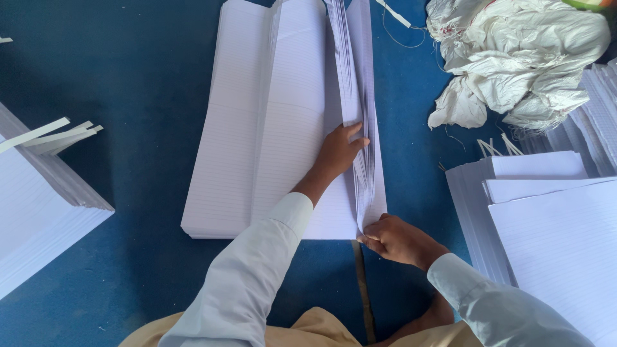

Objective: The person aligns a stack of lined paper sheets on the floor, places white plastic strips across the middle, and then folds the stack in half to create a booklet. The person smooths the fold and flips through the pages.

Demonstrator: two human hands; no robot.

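Observation:
A long stack of white ruled paper sheets (257,128) lies on the blue floor (128,77) in front of me. Along its right side a bundle of sheets (353,83) stands folded up on edge. My left hand (340,151) presses flat against that raised bundle about halfway up the stack. At the near end, my right hand (398,241) pinches the bundle's corner. Both arms wear light long sleeves.
A thick pile of white paper (38,205) sits at the left with loose paper strips (51,135) on it. More ruled stacks (546,225) lie at the right. A crumpled white woven sack (514,58) lies at the top right.

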